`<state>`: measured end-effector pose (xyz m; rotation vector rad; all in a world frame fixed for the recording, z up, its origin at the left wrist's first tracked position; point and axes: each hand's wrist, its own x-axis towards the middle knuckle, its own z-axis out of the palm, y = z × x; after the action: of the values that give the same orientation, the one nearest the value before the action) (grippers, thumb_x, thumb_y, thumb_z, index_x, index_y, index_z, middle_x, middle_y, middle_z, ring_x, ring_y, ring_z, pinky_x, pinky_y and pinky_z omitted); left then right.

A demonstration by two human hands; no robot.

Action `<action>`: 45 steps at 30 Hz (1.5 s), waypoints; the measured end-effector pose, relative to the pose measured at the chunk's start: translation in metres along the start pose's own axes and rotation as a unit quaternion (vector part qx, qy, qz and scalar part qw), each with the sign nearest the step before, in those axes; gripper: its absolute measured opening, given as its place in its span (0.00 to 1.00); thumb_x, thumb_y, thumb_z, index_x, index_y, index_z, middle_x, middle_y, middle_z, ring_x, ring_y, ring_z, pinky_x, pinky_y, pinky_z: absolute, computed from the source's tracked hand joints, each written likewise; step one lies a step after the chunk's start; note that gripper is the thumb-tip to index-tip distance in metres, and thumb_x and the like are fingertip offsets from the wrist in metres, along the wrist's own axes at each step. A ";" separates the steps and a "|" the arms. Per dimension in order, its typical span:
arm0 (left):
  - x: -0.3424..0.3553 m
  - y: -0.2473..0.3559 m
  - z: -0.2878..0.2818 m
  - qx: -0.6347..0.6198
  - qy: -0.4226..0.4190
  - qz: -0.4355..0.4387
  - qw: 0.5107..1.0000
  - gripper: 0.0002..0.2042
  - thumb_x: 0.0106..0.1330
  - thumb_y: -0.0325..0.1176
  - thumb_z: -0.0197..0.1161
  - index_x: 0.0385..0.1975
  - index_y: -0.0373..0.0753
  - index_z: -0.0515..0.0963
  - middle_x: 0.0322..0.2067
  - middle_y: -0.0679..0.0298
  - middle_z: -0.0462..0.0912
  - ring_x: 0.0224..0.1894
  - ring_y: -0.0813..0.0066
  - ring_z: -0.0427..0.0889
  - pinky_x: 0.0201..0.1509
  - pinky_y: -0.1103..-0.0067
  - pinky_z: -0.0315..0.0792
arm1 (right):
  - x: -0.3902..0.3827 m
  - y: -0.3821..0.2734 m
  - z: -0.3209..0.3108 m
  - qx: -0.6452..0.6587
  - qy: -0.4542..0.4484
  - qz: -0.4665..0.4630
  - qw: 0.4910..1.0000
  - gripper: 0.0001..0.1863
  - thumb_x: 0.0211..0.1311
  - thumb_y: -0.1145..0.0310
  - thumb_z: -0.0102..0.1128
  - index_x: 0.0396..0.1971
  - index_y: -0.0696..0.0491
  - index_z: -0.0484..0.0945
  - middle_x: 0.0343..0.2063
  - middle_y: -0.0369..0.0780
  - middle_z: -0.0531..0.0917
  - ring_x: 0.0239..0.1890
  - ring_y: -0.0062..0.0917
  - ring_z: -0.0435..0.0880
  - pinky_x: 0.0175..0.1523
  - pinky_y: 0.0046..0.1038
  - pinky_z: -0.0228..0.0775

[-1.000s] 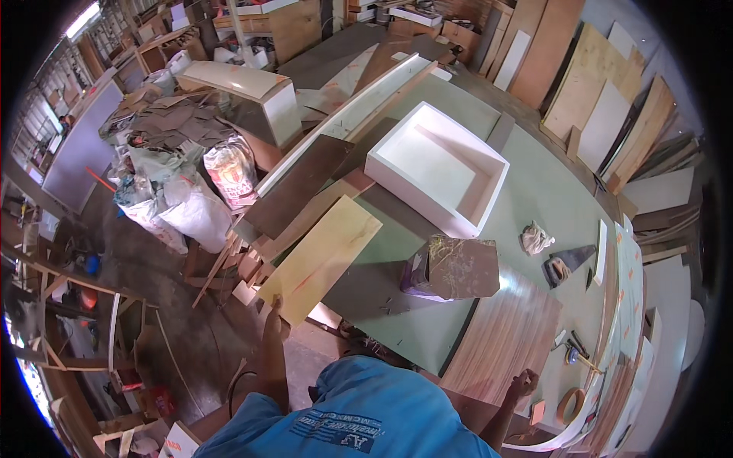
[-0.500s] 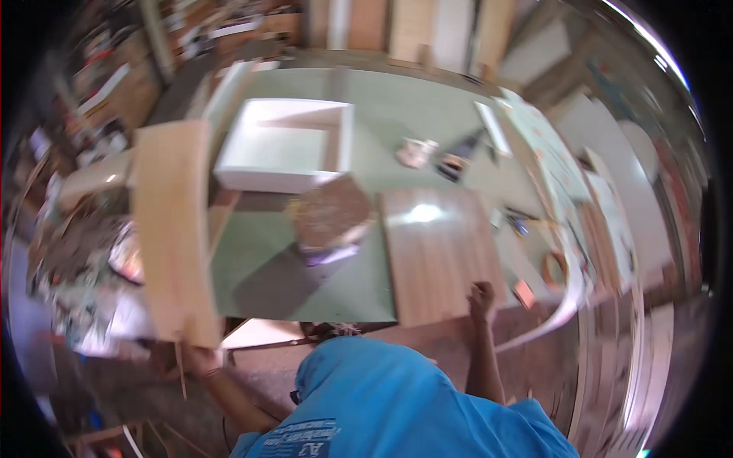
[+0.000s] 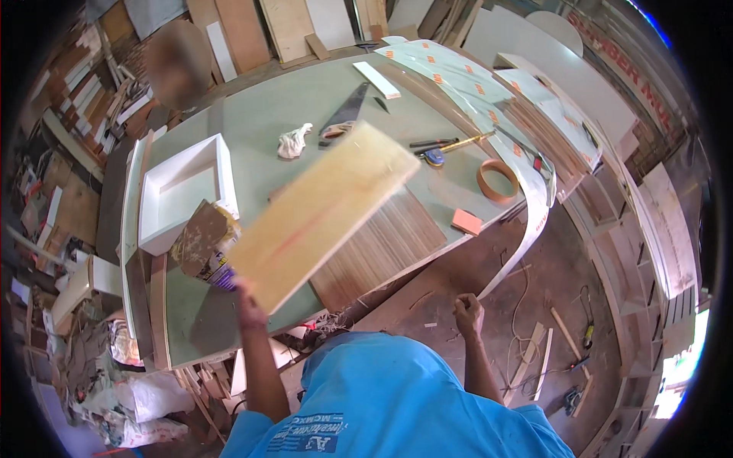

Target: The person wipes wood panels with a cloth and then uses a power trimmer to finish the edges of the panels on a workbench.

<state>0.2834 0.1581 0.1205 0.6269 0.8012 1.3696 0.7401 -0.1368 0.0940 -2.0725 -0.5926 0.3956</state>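
Observation:
My left hand (image 3: 250,307) grips the near end of a pale wooden plank (image 3: 324,217), which is tilted and held above the worktable (image 3: 229,107). The plank partly covers a brown wood-grain board (image 3: 382,248) lying at the table's front edge. Left of the plank stands a worn container with a brown top (image 3: 205,238). My right hand (image 3: 468,314) is off the table's front edge with its fingers curled and nothing visible in them. Close to it in the picture is the lower tip of a hanging white strip (image 3: 527,244).
On the table are a white open box (image 3: 187,179), a crumpled cloth (image 3: 294,142), a handsaw (image 3: 345,114), a tape measure (image 3: 434,157), a roll of edging tape (image 3: 497,181) and an orange block (image 3: 466,222). Wood strips (image 3: 544,365) and a cable (image 3: 517,324) lie on the floor at right.
The plank has swung from left of the table to over its middle, carried by my left hand. The view has turned right. My right hand, earlier over the wood-grain board, is now off the table's edge.

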 end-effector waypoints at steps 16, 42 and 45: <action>-0.024 -0.118 0.095 0.616 -0.001 -0.160 0.771 0.37 0.68 0.69 0.54 0.46 0.32 0.83 0.38 0.45 0.86 0.47 0.54 0.87 0.50 0.63 0.78 | -0.050 0.230 -0.074 -0.203 -0.113 0.125 0.965 0.10 0.54 0.65 0.61 0.26 0.56 0.84 0.23 0.47 0.87 0.26 0.33 0.89 0.35 0.36 0.80; -0.030 0.232 -0.291 0.768 0.432 0.100 0.462 0.37 0.51 0.45 0.78 0.59 0.32 0.74 0.56 0.45 0.75 0.62 0.45 0.73 0.67 0.56 0.66 | -0.039 0.173 0.078 -0.081 -0.273 0.288 0.914 0.06 0.58 0.73 0.61 0.33 0.58 0.78 0.23 0.45 0.82 0.18 0.33 0.83 0.19 0.36 0.76; 0.014 0.233 -0.297 0.818 0.346 0.048 0.458 0.37 0.51 0.46 0.77 0.60 0.33 0.73 0.61 0.47 0.73 0.66 0.50 0.69 0.72 0.54 0.58 | -0.063 0.139 0.099 -0.043 -0.261 0.288 0.920 0.07 0.58 0.75 0.60 0.36 0.60 0.76 0.23 0.46 0.81 0.17 0.34 0.83 0.18 0.36 0.75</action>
<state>-0.0937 0.1801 0.1261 1.5596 2.8773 0.3790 0.6745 -0.1679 -0.0725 -2.2053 -0.2841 1.3135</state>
